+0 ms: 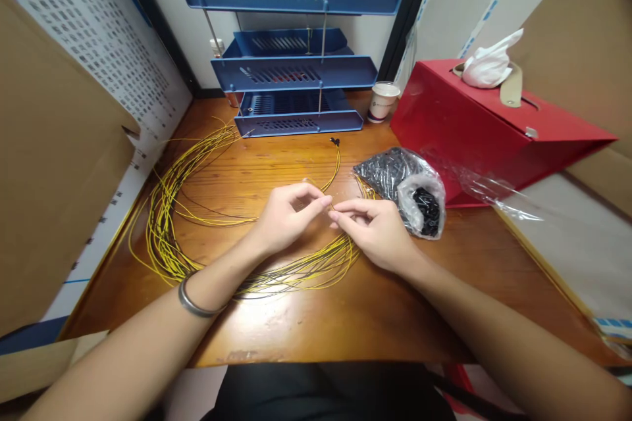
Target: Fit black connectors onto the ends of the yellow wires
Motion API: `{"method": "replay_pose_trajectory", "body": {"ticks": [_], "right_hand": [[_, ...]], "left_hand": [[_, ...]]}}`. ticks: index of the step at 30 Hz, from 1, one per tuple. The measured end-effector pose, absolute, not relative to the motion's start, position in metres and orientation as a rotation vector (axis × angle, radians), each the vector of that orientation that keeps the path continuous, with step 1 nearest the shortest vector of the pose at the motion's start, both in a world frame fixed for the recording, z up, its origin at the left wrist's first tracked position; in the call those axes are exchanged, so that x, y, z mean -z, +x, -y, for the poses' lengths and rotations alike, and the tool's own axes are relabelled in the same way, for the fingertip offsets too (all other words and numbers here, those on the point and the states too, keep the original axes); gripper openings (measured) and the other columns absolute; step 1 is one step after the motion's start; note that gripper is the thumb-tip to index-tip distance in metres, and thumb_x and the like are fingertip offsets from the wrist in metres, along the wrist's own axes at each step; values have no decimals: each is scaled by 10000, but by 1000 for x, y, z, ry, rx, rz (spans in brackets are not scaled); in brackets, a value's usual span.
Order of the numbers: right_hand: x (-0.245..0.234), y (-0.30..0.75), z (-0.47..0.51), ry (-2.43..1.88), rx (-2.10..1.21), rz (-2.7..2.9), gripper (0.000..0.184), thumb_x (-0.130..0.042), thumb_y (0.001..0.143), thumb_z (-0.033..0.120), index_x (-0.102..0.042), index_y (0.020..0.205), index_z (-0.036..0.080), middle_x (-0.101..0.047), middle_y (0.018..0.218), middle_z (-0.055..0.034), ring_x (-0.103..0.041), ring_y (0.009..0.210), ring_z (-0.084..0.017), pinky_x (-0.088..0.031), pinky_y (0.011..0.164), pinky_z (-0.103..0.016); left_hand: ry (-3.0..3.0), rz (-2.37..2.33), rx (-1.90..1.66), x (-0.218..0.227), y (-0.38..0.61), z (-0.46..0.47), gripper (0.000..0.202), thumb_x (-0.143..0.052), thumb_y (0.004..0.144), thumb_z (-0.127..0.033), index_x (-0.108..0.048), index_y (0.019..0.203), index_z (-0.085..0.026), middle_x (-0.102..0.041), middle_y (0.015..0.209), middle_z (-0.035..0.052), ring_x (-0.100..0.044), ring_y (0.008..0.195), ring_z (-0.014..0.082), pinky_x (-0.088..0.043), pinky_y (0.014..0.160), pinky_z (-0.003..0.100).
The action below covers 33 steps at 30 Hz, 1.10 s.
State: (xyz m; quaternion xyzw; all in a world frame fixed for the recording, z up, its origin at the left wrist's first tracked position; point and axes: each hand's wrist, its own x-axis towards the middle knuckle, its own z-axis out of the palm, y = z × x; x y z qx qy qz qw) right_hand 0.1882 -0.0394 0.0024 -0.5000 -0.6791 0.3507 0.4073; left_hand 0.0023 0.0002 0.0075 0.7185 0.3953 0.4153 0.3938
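Note:
My left hand (289, 217) and my right hand (375, 230) meet over the middle of a wooden desk (345, 316), fingertips almost touching. Both pinch the end of a thin yellow wire (332, 209). A large loop of several yellow and black wires (168, 237) lies on the desk, running under both wrists. One yellow wire with a small black connector (335, 141) on its tip stretches away toward the back. A clear plastic bag of small black parts (409, 187) lies just right of my right hand. A metal bangle sits on my left wrist.
A blue stacked letter tray (296, 72) stands at the back. Beside it is a paper cup (382, 102). A red box (484, 125) with a white tissue on top fills the right. Cardboard (54, 171) leans on the left.

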Motion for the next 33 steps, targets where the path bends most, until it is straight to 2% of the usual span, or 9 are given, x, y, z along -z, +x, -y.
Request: {"method": "replay_pose_trajectory", "body": {"ticks": [4, 8, 12, 18, 21, 25, 29, 33], "right_hand": [[-4, 188, 41, -1262, -863, 1715, 172, -662, 873, 282, -781, 822, 168, -762, 675, -21, -488, 468, -99, -344, 485, -257], [-8, 187, 43, -1261, -908, 1701, 202, -631, 891, 299, -761, 813, 166, -743, 657, -19, -477, 473, -98, -331, 476, -250], [-10, 185, 46, -1261, -935, 1693, 187, -630, 878, 285, -737, 782, 166, -706, 625, -4, -399, 454, -84, -296, 458, -244], [-9, 182, 50, -1247, -915, 1748, 176, -643, 864, 248, -718, 720, 180, -651, 573, 23, -357, 452, -77, -289, 470, -248], [-9, 182, 51, -1243, -924, 1754, 176, -642, 866, 247, -724, 728, 174, -665, 589, 19, -340, 443, -71, -285, 466, -249], [-12, 181, 52, -1229, -902, 1715, 204, -643, 864, 257, -715, 693, 174, -596, 526, 37, -304, 428, -68, -269, 450, -247], [-12, 180, 53, -1234, -905, 1710, 184, -642, 870, 262, -747, 751, 170, -629, 551, 30, -307, 428, -68, -273, 451, -247], [-9, 181, 53, -1242, -904, 1741, 209, -642, 874, 252, -731, 708, 161, -647, 559, 19, -321, 435, -65, -285, 465, -245]], "left_hand": [[1725, -998, -1152, -5, 3, -4, 230, -723, 859, -380, -746, 779, -165, -770, 823, 52, -665, 746, 156, -522, 749, 266], [1686, -997, -1157, -8, 2, -4, 355, -691, 881, -466, -717, 685, -171, -710, 673, 31, -607, 632, 140, -508, 691, 271], [1683, -995, -1166, -10, 3, -2, 453, -682, 877, -533, -655, 601, -175, -672, 634, 30, -590, 629, 140, -496, 682, 274], [1652, -1019, -1219, -12, 0, -3, 443, -601, 927, -550, -729, 720, -180, -627, 615, 20, -550, 596, 136, -476, 644, 282], [1633, -1025, -1267, -12, 0, -3, 442, -601, 932, -536, -733, 706, -180, -621, 604, 19, -544, 586, 132, -467, 631, 278], [1641, -1000, -1227, -11, 2, -1, 475, -614, 912, -576, -747, 696, -174, -621, 591, 20, -558, 578, 132, -472, 629, 278], [1635, -978, -1117, -10, 4, 1, 518, -617, 895, -618, -772, 708, -161, -659, 591, 38, -568, 559, 139, -466, 601, 284], [1625, -1011, -1195, -12, 2, -2, 558, -570, 925, -628, -787, 740, -148, -672, 586, 47, -578, 560, 142, -466, 618, 290]]}}
